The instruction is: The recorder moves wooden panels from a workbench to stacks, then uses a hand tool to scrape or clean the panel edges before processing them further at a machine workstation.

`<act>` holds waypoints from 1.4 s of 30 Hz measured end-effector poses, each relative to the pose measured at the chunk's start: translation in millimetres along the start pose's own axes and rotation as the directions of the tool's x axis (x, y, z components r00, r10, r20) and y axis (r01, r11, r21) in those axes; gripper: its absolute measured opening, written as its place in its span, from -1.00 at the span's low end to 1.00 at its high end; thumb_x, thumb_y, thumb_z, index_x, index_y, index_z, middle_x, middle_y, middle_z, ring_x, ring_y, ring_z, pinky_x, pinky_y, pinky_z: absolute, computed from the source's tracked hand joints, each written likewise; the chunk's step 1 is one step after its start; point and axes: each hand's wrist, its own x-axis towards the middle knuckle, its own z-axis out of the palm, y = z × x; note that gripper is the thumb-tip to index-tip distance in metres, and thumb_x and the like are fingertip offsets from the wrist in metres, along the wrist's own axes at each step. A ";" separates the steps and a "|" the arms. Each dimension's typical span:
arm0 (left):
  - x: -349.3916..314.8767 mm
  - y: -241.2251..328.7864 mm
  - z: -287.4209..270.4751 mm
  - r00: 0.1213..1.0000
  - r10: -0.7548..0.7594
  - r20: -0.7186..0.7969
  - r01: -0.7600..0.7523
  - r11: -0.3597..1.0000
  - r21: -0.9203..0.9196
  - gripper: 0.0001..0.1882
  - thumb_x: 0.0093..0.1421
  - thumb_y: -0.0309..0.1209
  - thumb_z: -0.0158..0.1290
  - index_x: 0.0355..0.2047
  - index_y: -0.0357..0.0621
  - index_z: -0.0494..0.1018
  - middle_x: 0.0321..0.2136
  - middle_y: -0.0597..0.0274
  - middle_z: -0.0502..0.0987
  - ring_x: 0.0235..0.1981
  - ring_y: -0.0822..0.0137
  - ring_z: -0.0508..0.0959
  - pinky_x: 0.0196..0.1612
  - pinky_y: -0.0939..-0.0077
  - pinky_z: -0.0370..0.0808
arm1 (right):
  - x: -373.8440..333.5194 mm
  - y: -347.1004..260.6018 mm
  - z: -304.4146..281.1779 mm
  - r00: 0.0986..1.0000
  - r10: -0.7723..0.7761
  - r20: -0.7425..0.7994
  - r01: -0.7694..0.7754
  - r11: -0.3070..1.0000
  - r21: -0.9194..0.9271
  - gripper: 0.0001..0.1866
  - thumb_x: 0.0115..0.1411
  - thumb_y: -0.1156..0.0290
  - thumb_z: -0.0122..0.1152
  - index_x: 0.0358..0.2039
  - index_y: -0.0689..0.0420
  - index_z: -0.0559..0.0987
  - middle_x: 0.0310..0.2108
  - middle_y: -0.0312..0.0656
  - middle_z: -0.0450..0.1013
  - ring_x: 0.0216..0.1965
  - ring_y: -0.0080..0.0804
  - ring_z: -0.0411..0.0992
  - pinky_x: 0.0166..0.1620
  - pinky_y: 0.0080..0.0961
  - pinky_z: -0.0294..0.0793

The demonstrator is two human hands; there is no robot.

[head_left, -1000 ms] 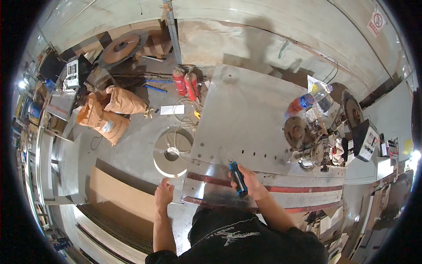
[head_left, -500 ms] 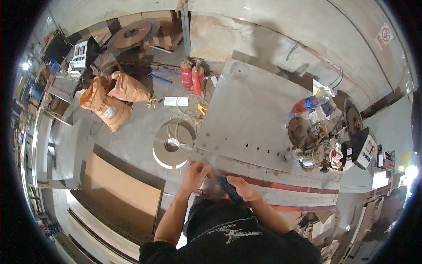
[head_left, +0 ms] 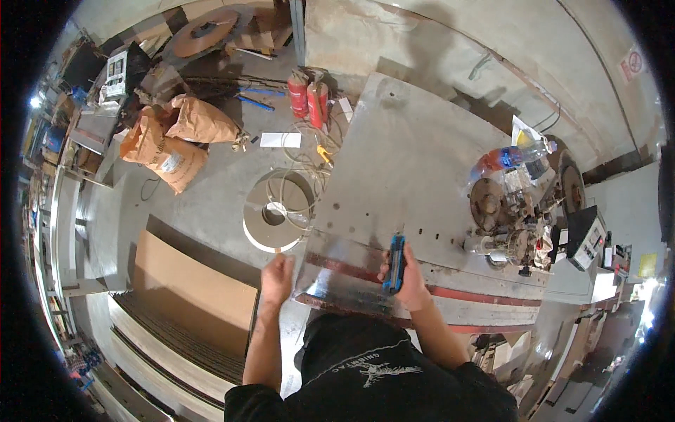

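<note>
My right hand (head_left: 416, 287) is wrapped round a blue and black utility knife (head_left: 395, 266), held upright over the near edge of the grey metal tabletop (head_left: 394, 169). A thin tip shows at the knife's far end. To the left, off the table's near left corner, my left hand (head_left: 277, 277) is closed with its thumb and fingers pressed together. Whatever it may pinch is too small to make out. Between the hands lies the table's shiny front edge, with dark red strips (head_left: 344, 268) running along it.
A clear bottle with red liquid (head_left: 496, 160) and a greasy machine part (head_left: 517, 246) occupy the table's right side. On the floor are a large white ring-shaped roll (head_left: 256, 228), stacked cardboard sheets (head_left: 190, 281), brown paper sacks (head_left: 169, 158) and red fire extinguishers (head_left: 318, 102).
My hands have moved apart: the right one, with the knife, has gone right and forward over the table edge, the left one to the left. The knife now points away from me.
</note>
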 end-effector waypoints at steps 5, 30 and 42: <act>50.6 -22.5 -25.5 0.978 -0.207 0.006 0.188 0.902 0.389 -0.71 0.25 -0.29 0.19 -0.13 -0.24 0.53 -0.30 -0.12 0.64 -0.26 -0.09 0.62 -0.15 0.10 0.53 | 30.8 -15.1 -12.6 0.990 0.050 0.131 -0.034 0.992 -0.119 -0.48 0.40 -0.22 -0.06 -0.08 0.00 0.50 -0.30 -0.19 0.51 -0.50 -0.32 0.43 -0.38 -0.30 0.46; 366.9 132.9 237.7 0.816 0.465 0.344 -0.576 0.702 0.419 -0.29 0.39 -0.10 -0.12 0.41 -0.26 0.06 0.41 -0.07 0.17 0.45 0.01 0.15 0.45 -0.20 -0.08 | 299.4 -241.7 157.1 0.754 -0.505 0.420 0.214 -0.416 -0.884 -0.65 0.39 0.22 0.03 0.15 -0.15 0.54 -0.18 0.05 0.46 -0.18 0.10 0.51 -0.14 -0.07 0.53; 389.3 141.7 248.7 0.791 0.501 0.350 -0.608 0.708 0.360 -0.24 0.37 0.05 -0.10 0.38 -0.25 0.14 0.35 -0.04 0.25 0.41 0.00 0.19 0.43 -0.20 0.00 | 319.3 -277.6 163.0 0.740 -0.416 0.529 0.277 -0.527 -0.803 -0.70 0.32 0.26 0.12 0.03 -0.08 0.60 -0.21 0.07 0.50 -0.22 0.13 0.53 -0.19 -0.02 0.52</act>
